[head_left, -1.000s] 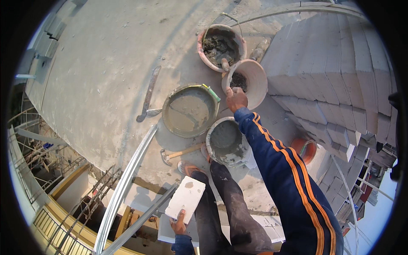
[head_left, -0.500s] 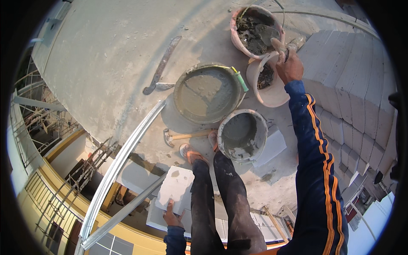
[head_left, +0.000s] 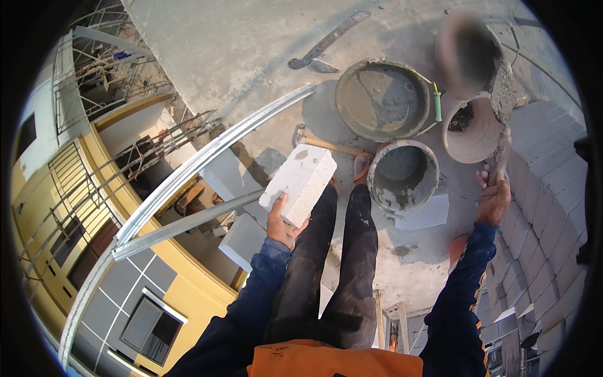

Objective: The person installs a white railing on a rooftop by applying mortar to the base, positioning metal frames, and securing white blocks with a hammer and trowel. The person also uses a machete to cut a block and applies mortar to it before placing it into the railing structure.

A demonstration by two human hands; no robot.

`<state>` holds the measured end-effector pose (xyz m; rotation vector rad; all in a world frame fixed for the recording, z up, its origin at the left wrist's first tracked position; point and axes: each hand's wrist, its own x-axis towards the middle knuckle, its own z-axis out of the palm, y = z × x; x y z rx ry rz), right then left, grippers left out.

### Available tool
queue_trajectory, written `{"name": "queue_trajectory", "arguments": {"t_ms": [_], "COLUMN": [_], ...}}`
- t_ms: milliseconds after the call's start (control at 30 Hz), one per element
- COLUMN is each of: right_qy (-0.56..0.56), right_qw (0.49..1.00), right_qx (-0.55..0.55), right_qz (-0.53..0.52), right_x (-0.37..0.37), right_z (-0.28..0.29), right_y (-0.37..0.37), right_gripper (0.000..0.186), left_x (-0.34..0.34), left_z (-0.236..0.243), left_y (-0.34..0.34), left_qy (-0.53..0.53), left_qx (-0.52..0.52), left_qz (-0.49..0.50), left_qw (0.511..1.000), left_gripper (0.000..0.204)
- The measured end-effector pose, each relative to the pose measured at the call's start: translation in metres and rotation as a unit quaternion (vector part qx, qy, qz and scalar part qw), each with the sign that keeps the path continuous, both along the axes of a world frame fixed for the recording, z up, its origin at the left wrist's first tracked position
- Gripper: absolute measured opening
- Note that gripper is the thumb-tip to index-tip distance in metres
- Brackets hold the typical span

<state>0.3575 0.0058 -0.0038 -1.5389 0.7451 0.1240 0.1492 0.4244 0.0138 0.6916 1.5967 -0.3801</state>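
Note:
My left hand (head_left: 284, 221) grips a white lightweight block (head_left: 308, 179) by its near end, in front of my legs. The block is tilted, and a grey mortar stain marks its top. Out to the right, my right hand (head_left: 494, 200) is closed around the handle of a mortar-caked trowel (head_left: 502, 94). The trowel's blade points away from me, beside a pale pinkish bucket (head_left: 461, 146) with dark debris inside. Beyond it stands a larger bucket (head_left: 447, 56), its contents blurred. A round bucket of grey mortar (head_left: 407, 212) stands near my feet.
A wide basin (head_left: 344, 110) of watery grey mix sits ahead, with a hammer (head_left: 333, 147) before it. A long rusty blade (head_left: 330, 39) lies farther off. Stacked blocks (head_left: 540, 182) line the right. Metal rails (head_left: 213, 154) cross the floor's drop-off at left.
My left hand has lifted the white block up and forward. My right hand has drawn the trowel back from the far bucket toward me. The view has turned left.

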Motion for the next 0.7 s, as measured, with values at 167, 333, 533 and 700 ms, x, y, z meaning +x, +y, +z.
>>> {"name": "queue_trajectory", "arguments": {"t_ms": [167, 333, 533, 700], "right_qy": [0.045, 0.117, 0.148, 0.303], "right_qw": [0.973, 0.957, 0.865, 0.747], "right_qx": [0.172, -0.070, -0.361, -0.426], "right_qz": [0.148, 0.254, 0.316, 0.410], "right_x": [-0.082, -0.139, -0.248, -0.231], "right_z": [0.040, 0.010, -0.041, -0.134], "right_y": [0.027, 0.037, 0.026, 0.035], "right_gripper": [0.056, 0.034, 0.028, 0.027], "left_x": [-0.011, -0.027, -0.040, -0.042], "left_z": [0.000, -0.005, -0.011, -0.024], "left_y": [-0.008, -0.015, -0.016, -0.019], "left_qy": [0.007, 0.017, 0.030, 0.021], "left_qx": [-0.020, -0.019, -0.025, -0.014], "left_qz": [0.002, 0.010, 0.002, 0.021], "left_qw": [1.000, 1.000, 0.999, 0.999], "left_gripper": [0.069, 0.067, 0.061, 0.059]}}
